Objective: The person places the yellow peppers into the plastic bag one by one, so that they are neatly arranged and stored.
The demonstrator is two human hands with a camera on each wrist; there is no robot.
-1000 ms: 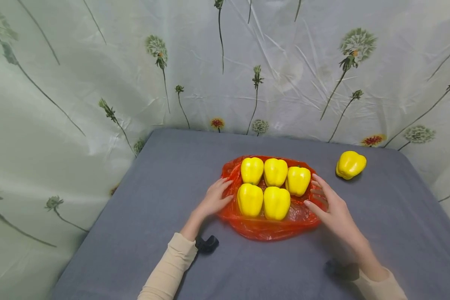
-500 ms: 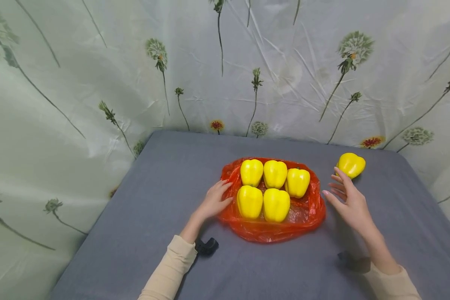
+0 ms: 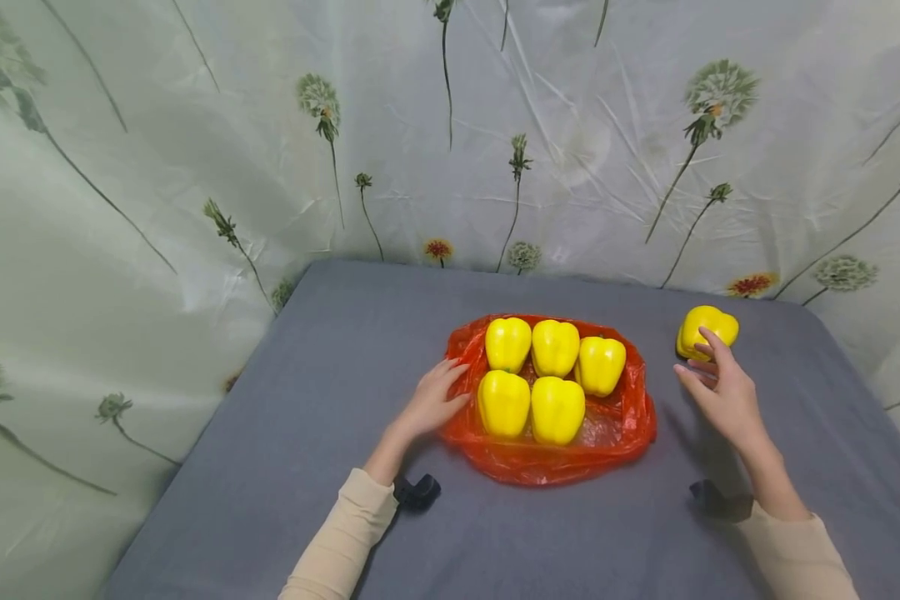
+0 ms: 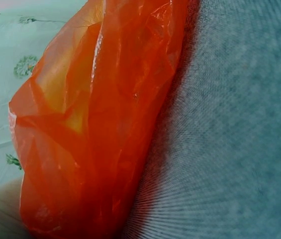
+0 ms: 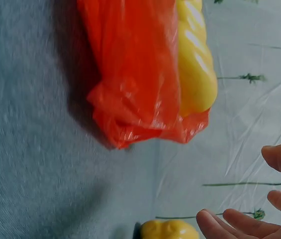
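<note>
A red plastic bag (image 3: 640, 408) lies spread wide on the table in the head view, with several yellow bell peppers (image 3: 557, 410) standing in it in two rows. My left hand (image 3: 429, 400) rests at the bag's left rim, fingers and thumb apart. In the left wrist view the red film (image 4: 125, 99) hides most of that hand. To the right of the bag sits a single yellow bell pepper (image 3: 708, 332). My right hand (image 3: 729, 396) is just in front of it, fingers loosely extended and holding nothing; whether a fingertip touches the pepper is unclear.
Grey cloth covers the table (image 3: 330, 350). A pale curtain (image 3: 420, 125) printed with dandelions hangs behind its back and left edges. Black wrist mounts (image 3: 417, 492) sit below the wrists. Bare cloth shows between the bag and the single pepper.
My right hand has moved away from the bag's right rim, rightward to the single bell pepper. The bag's right side has settled slightly outward. My left hand stays at the left rim.
</note>
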